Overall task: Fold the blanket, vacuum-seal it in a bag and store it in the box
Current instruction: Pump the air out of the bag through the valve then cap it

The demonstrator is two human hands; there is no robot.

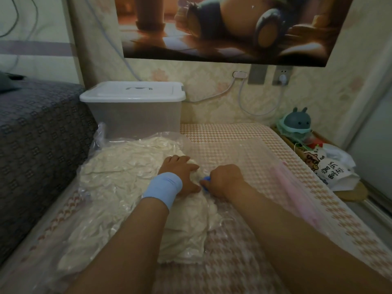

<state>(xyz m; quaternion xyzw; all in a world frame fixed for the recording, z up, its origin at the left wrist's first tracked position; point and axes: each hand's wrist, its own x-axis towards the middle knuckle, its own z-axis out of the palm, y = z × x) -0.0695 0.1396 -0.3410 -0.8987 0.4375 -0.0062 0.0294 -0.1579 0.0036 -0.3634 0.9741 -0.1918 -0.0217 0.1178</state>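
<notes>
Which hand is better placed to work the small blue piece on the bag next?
Right. The right hand pinches the blue piece, while the left hand lies flat on the bag over the blanket, probably steadying it.

Blanket (118, 187) in bag (98, 135), on mat (222, 132). Box (133, 115) behind bag, at wall (210, 90). Couch (38, 134) left of bag. Toy (296, 124) right of mat. Left hand (181, 172) on bag; right hand (223, 179) on valve (206, 178).
</notes>
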